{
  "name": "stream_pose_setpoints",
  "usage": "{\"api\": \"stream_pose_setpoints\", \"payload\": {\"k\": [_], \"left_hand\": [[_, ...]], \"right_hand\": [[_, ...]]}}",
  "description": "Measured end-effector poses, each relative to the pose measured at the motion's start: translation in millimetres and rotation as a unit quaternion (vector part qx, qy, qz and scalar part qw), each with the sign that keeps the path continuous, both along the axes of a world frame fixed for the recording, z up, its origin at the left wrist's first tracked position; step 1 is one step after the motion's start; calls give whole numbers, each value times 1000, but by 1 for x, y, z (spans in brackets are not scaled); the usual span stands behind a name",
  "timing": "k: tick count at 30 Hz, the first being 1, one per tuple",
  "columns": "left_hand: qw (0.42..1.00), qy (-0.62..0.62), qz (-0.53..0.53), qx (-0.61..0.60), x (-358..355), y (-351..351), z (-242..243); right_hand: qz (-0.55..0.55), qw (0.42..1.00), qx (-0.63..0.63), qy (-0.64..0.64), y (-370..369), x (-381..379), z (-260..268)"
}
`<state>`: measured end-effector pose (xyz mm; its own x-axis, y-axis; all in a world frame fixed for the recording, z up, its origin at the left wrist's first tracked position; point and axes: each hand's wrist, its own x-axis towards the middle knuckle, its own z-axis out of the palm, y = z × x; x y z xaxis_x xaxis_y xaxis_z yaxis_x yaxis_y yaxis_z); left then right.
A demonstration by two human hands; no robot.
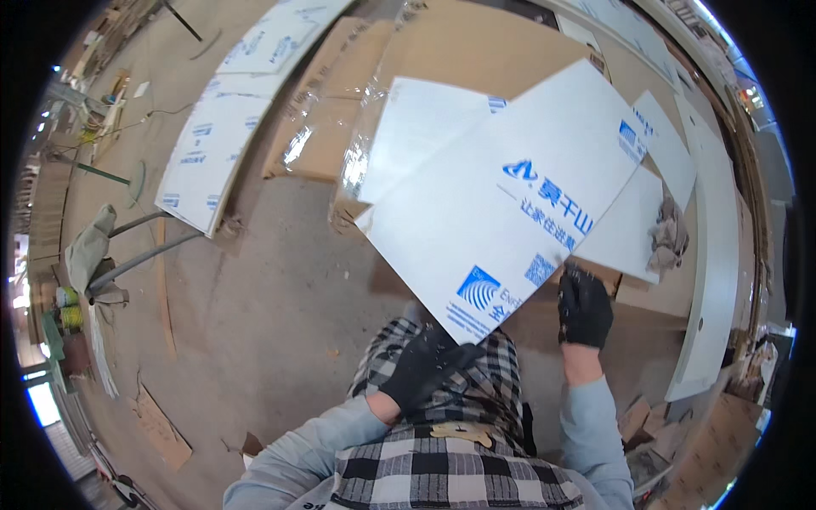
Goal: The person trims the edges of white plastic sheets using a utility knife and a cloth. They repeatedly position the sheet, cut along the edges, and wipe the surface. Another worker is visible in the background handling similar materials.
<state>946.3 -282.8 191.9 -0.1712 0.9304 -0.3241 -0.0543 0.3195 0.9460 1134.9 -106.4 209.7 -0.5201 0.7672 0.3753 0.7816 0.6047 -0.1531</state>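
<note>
A white rectangular panel (446,210) with blue printing and a printed code lies tilted across the view in front of my lap. My left hand (424,366), in a black glove, grips its near corner from below, the thumb along the edge. At the panel's right edge my right hand (585,307), also black-gloved, has its fingers closed on the rim. Beneath the held panel, a second white panel (408,137) shows at the upper left. Another white panel (621,229) sticks out to the right, with a crumpled grey rag (669,236) beside it.
Wrapped cardboard packages (472,35) lie ahead under the panels. Printed white boards (210,140) rest on a stand at the left, near a cloth-draped metal handle (95,248). A long white board (714,255) runs down the right side. Cardboard scrap (159,427) lies on the concrete floor.
</note>
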Motion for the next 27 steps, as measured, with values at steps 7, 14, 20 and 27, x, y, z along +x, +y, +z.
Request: {"api": "stream_pose_setpoints", "payload": {"k": [7, 14, 20, 27], "left_hand": [[980, 157, -117, -27, -15, 12, 26], [994, 88, -46, -38, -11, 3, 25], [986, 136, -70, -63, -13, -3, -23], [984, 150, -96, -13, -19, -19, -50]], "right_hand": [[188, 968, -129, -103, -88, -18, 24], [51, 998, -31, 30, -22, -11, 10], [99, 941, -286, -151, -77, -34, 24], [27, 966, -255, -21, -50, -26, 28]]}}
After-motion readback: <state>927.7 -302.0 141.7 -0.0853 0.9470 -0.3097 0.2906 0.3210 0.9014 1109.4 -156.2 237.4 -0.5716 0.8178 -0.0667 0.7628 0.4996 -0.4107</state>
